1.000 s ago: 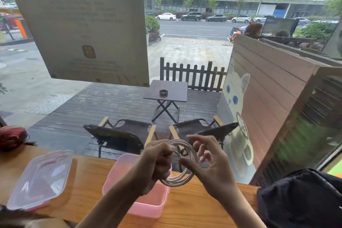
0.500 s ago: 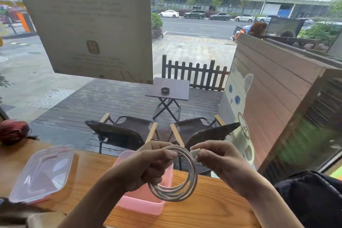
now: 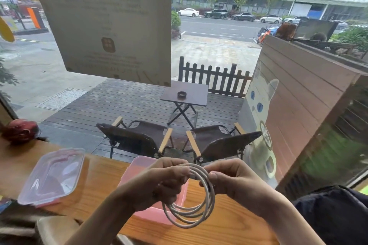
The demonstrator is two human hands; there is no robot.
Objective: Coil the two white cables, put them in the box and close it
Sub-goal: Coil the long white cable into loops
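Holding a coiled white cable (image 3: 191, 211) above the wooden counter (image 3: 219, 230), a person is gripping the top of the loops with both hands. The left hand (image 3: 163, 187) is curling its fingers around the coil's left side, while the right hand (image 3: 235, 183) is pinching the right side. The coil is hanging over the open pink box (image 3: 139, 167). The clear lid (image 3: 53, 175) is lying on the counter to the left, apart from the box.
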